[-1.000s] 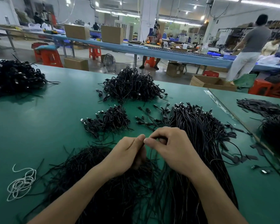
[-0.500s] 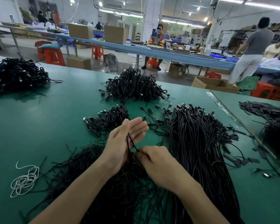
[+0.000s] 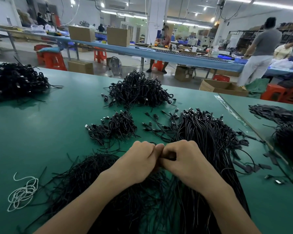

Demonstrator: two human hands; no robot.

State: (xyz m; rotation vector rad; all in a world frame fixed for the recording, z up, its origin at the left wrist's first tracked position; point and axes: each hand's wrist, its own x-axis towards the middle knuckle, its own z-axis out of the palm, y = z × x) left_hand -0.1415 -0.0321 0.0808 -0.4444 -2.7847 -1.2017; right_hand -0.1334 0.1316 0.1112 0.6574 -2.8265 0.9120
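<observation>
The left hand (image 3: 139, 160) and right hand (image 3: 186, 162) meet with curled fingers, pinching a black cable (image 3: 168, 157) between them, probably for bundling. The loose cable pile (image 3: 210, 141) lies just beyond the right hand.

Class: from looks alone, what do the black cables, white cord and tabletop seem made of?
Cables: probably plastic-sheathed wire, semi-gloss black, with silvery metal plug tips. Cord: likely twisted fibre string, matte white, limp tangle. Tabletop: perhaps rubber or vinyl mat, smooth green, softly reflective.
</observation>
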